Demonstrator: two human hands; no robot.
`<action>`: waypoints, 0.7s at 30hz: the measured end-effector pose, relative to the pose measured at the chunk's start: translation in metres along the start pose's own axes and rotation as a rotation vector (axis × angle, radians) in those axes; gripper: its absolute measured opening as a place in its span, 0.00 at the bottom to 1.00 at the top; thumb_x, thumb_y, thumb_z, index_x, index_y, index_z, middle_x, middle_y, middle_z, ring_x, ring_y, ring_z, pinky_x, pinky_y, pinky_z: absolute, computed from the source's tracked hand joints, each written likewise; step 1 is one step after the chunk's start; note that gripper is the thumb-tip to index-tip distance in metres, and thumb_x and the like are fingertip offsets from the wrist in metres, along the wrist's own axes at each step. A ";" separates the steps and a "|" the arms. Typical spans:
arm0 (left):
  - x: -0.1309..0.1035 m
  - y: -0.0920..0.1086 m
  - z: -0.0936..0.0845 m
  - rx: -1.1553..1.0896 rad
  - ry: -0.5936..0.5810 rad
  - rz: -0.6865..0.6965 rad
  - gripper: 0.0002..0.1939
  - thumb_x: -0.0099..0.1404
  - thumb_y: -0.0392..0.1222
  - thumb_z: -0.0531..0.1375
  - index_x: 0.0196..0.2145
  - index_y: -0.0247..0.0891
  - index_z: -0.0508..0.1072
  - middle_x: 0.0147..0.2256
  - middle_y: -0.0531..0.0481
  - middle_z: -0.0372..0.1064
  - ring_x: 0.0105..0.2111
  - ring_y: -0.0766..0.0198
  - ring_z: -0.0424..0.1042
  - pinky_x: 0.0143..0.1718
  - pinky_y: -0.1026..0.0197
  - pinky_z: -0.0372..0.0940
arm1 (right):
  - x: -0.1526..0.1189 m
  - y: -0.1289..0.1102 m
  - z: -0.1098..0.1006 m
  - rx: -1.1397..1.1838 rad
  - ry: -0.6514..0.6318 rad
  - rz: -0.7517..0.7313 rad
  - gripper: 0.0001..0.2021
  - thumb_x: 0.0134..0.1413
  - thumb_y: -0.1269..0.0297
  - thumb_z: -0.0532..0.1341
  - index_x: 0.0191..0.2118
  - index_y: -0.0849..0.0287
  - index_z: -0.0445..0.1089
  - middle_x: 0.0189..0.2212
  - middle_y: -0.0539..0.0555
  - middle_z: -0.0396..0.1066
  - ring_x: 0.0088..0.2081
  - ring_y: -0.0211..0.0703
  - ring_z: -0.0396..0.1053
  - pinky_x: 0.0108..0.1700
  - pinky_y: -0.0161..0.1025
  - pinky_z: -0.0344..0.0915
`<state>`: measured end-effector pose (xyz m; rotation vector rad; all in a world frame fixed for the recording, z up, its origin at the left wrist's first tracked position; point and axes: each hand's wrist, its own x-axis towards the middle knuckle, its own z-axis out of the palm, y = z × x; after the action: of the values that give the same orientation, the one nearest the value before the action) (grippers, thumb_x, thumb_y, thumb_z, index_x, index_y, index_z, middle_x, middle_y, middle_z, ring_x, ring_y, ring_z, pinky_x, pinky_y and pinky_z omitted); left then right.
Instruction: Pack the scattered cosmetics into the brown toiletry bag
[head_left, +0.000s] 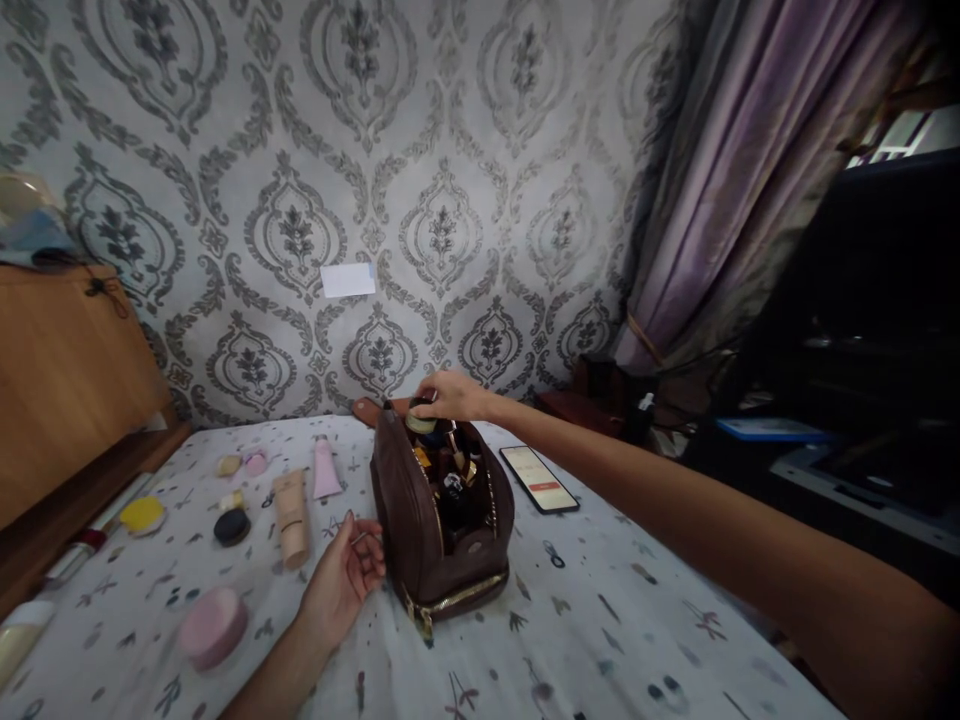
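A dark brown zip bag point(405, 510) stands open on the patterned white cloth, filled with small cosmetic items. At its far end, my right hand point(450, 396) has its fingers closed around a small round jar point(421, 418) with a dark lid, over the bag's opening. My left hand point(346, 568) rests palm up at the bag's left side, fingers loosely curled and apart, with nothing in it. Left of the bag lie a beige tube point(291, 520), a pink tube point(325, 468), a black round case point(232, 527) and a pink round jar point(213, 627).
A phone point(539, 479) with a lit screen lies right of the bag. Farther left are a yellow round item point(142, 515) and a bottle point(22, 635) near the edge. A wooden cabinet point(67, 380) stands at left, a purple curtain point(720, 190) at right.
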<state>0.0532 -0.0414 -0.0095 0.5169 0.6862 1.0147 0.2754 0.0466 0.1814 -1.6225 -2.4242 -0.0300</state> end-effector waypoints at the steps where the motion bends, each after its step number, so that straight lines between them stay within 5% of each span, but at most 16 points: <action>1: 0.000 0.000 -0.001 -0.001 -0.004 -0.001 0.19 0.61 0.55 0.65 0.30 0.32 0.75 0.19 0.52 0.68 0.18 0.67 0.68 0.19 0.67 0.60 | 0.002 0.001 0.002 -0.025 -0.016 -0.009 0.15 0.55 0.59 0.63 0.44 0.63 0.78 0.36 0.54 0.78 0.36 0.40 0.72 0.33 0.30 0.60; 11: 0.003 -0.001 -0.004 -0.005 -0.031 -0.005 0.21 0.53 0.55 0.70 0.29 0.32 0.75 0.19 0.53 0.68 0.18 0.67 0.67 0.19 0.67 0.59 | 0.014 0.015 0.031 -0.197 -0.136 -0.056 0.17 0.54 0.57 0.63 0.45 0.62 0.76 0.42 0.59 0.77 0.42 0.47 0.73 0.36 0.33 0.60; 21: 0.005 -0.003 -0.005 0.008 -0.060 0.002 0.22 0.52 0.56 0.70 0.30 0.32 0.75 0.20 0.52 0.69 0.19 0.67 0.68 0.20 0.67 0.60 | 0.011 0.008 0.036 -0.318 -0.236 -0.053 0.18 0.53 0.58 0.64 0.46 0.64 0.75 0.46 0.62 0.76 0.46 0.53 0.74 0.40 0.36 0.64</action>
<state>0.0527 -0.0378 -0.0163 0.5524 0.6369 0.9949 0.2726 0.0652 0.1474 -1.7788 -2.7566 -0.2597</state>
